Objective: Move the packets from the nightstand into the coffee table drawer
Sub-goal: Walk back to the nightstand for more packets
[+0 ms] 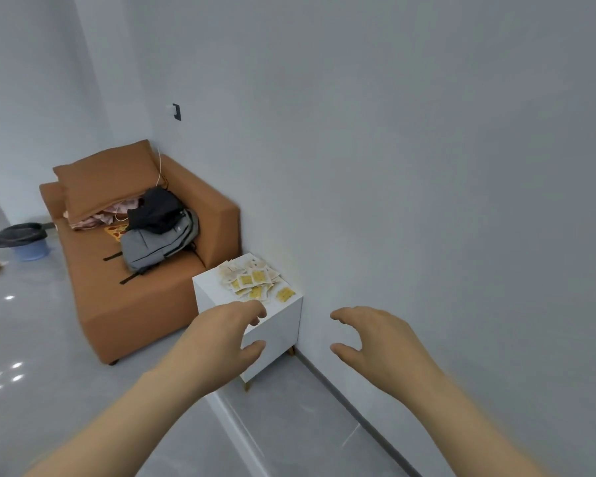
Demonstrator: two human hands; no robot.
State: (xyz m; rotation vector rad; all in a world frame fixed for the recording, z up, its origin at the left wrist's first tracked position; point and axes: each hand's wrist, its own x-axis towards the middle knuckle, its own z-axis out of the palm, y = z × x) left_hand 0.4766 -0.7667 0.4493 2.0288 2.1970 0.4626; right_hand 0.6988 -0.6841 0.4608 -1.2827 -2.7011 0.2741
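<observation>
Several small white and yellow packets [253, 279] lie in a loose pile on top of a white nightstand [279, 330] that stands against the wall. My left hand [227, 335] is stretched out in front of the nightstand's near corner, fingers loosely curved, holding nothing. My right hand [375, 342] hovers to the right of the nightstand, in front of the wall, fingers also loosely curved and empty. Neither hand touches the packets. No coffee table is in view.
An orange sofa [135, 297] stands left of the nightstand, with a grey backpack [159, 246], dark clothes and a cushion on it. A blue basin with a black bag [23, 241] sits on the glossy grey floor at far left. The white wall fills the right side.
</observation>
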